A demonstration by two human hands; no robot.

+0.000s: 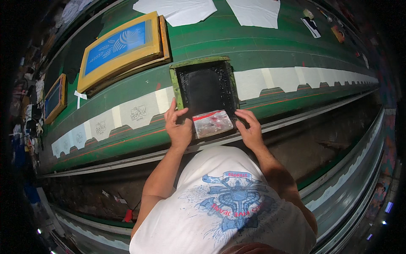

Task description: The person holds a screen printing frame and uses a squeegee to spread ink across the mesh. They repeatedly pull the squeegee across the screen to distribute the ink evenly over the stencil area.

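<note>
A small screen-printing frame (200, 86), with green wooden sides and a black, ink-spotted mesh, lies over the white strip on the long green table. Across its near end is a flat pale silvery piece (212, 125) with a red band. My left hand (178, 125) grips the frame's left side near the front, fingers curled. My right hand (249, 127) holds the right near corner, thumb and fingers bent against it. Both forearms come up either side of my white printed T-shirt.
The green table (203, 42) carries white pieces with notched edges (279, 80), some printed with small line drawings. A yellow-framed blue screen (114, 53), a smaller screen (55, 99), white cut fabric (253, 12) and small tools (337, 34) lie around. A metal rail (105, 167) runs along the near edge.
</note>
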